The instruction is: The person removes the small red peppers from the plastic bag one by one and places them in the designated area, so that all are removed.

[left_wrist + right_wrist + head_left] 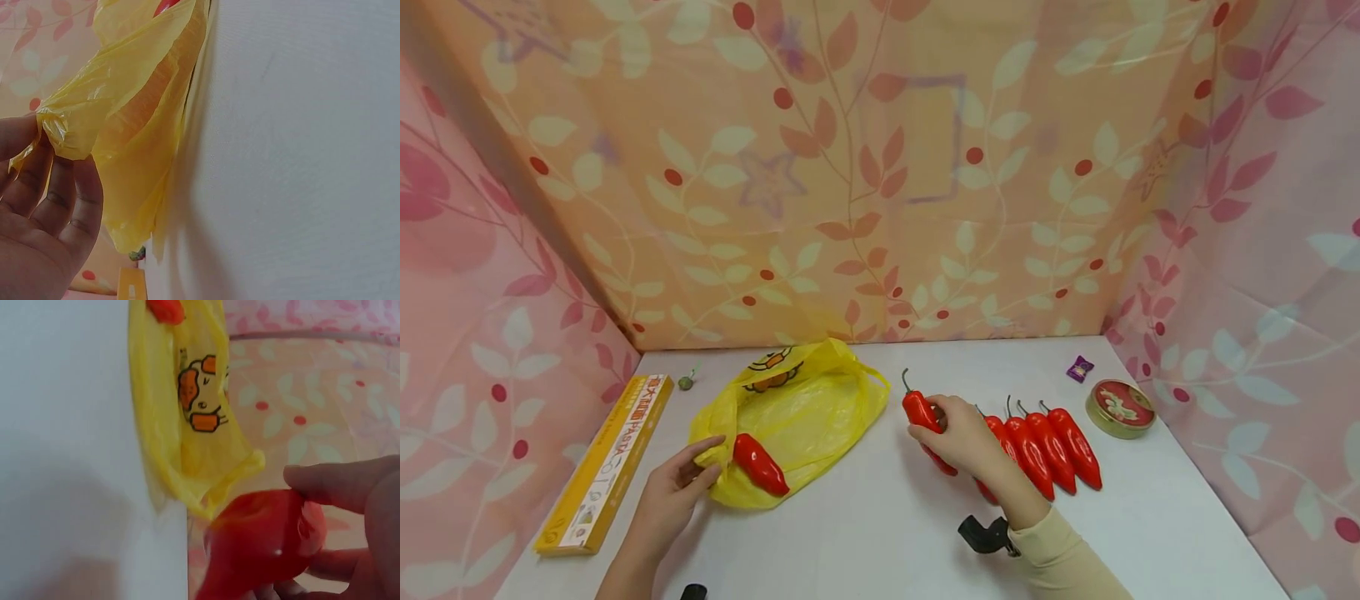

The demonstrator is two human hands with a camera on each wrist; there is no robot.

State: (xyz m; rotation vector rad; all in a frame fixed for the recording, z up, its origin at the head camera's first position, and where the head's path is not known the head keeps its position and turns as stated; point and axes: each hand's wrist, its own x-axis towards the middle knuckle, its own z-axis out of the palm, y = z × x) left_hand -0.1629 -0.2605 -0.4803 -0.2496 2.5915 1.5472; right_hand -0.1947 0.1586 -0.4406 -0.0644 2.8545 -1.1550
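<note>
In the head view a yellow plastic bag (820, 433) lies spread with its mouth towards the person, and a red chili pepper (760, 465) rests in its opening. My left hand (672, 492) pinches the bag's near left edge between thumb and fingers; the left wrist view shows the bunched plastic (69, 128) there. My right hand (958, 433) grips another red chili pepper (917, 408), its green stem pointing away, to the right of the bag. In the right wrist view this pepper (262, 540) sits between thumb and fingers.
Several red chili peppers (1060, 450) lie in a row beyond the right forearm. A round tin (1122, 408) and a purple-wrapped candy (1080, 368) are at the right. At the left lie a yellow pasta box (606, 467) and a small green item (686, 382). Patterned cloth walls surround the white table.
</note>
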